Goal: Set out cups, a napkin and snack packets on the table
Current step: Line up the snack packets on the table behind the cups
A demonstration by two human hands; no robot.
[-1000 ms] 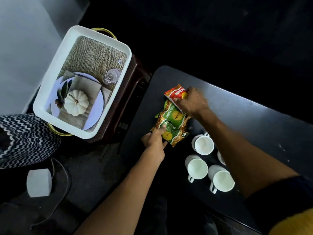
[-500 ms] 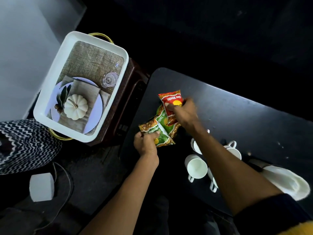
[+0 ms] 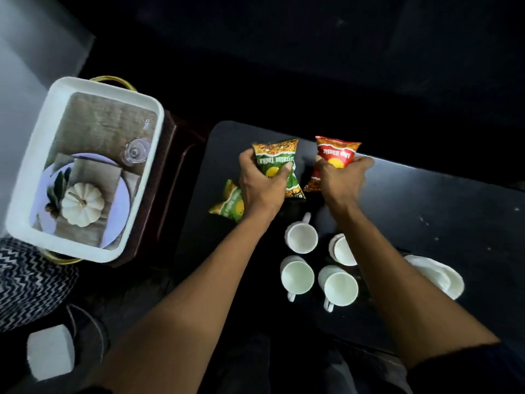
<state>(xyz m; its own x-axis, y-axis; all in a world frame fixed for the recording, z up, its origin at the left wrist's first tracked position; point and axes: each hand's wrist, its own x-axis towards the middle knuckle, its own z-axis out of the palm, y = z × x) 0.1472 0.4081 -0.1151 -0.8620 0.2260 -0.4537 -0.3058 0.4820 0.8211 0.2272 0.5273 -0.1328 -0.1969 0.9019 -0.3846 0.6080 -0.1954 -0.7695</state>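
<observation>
My left hand (image 3: 262, 183) grips a green snack packet (image 3: 277, 162) above the far left part of the black table (image 3: 426, 200). My right hand (image 3: 341, 180) holds a red snack packet (image 3: 335, 155) just to its right. A second green packet (image 3: 231, 201) lies flat on the table, partly hidden under my left wrist. Several white cups (image 3: 301, 237) stand in a cluster near the front edge, one partly behind my right forearm. A white folded napkin (image 3: 437, 275) lies to the right of the cups.
A white tray (image 3: 25, 177) with gold handles rests on a dark wooden stand left of the table; it holds a burlap mat, a plate, a white pumpkin (image 3: 82, 204) and a glass. A zigzag-patterned fabric (image 3: 28, 277) and a white block (image 3: 49, 355) lie lower left.
Both hands have pulled the packets apart: the left lifted one green packet up and away, the right moved the red packet to the right. One green packet stays on the table.
</observation>
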